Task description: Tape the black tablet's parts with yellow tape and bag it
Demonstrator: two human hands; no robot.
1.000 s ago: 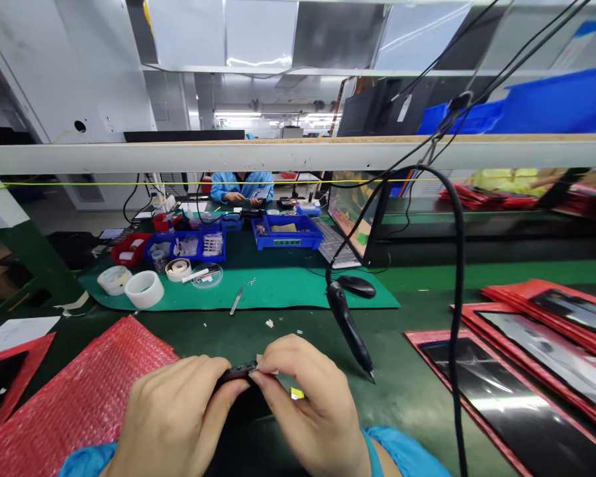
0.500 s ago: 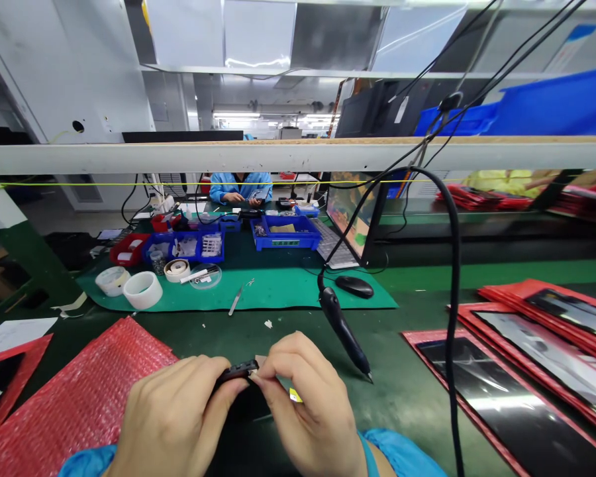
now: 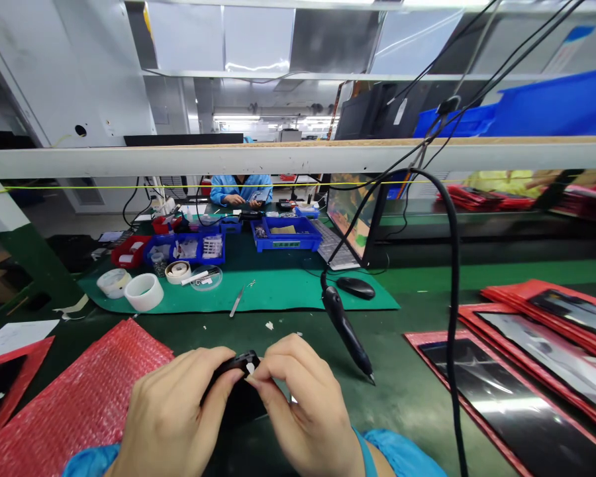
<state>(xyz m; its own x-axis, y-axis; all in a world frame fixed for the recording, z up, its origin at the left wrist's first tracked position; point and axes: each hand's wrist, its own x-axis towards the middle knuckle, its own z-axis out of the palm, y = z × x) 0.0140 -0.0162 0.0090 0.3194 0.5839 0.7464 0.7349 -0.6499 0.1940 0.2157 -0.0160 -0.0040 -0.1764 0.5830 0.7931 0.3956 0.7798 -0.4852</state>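
Observation:
Low in the middle of the view, my left hand (image 3: 171, 417) pinches a small black part (image 3: 237, 363) between thumb and fingers. My right hand (image 3: 308, 407) is closed against the part's right end, its fingertips pressing a tiny white piece (image 3: 249, 368) there. Both wrists wear blue sleeves. Just right of my hands a black electric screwdriver (image 3: 348, 330) hangs on its cable, tip a little above the dark green bench (image 3: 402, 391).
Red bubble wrap (image 3: 74, 397) lies at my left. Black panels in red sleeves (image 3: 516, 391) are stacked at right. Farther off: a green mat (image 3: 278, 288) with tape rolls (image 3: 144, 290), tweezers (image 3: 237, 301), blue trays (image 3: 283, 233), a mouse (image 3: 356, 287), a monitor (image 3: 350, 212). Another person in blue (image 3: 242, 188) works opposite.
Both hands rose slightly and turned the black part; a small white piece now shows at my right fingertips. The yellow scrap under my right hand is hidden now. The hanging screwdriver swayed a little.

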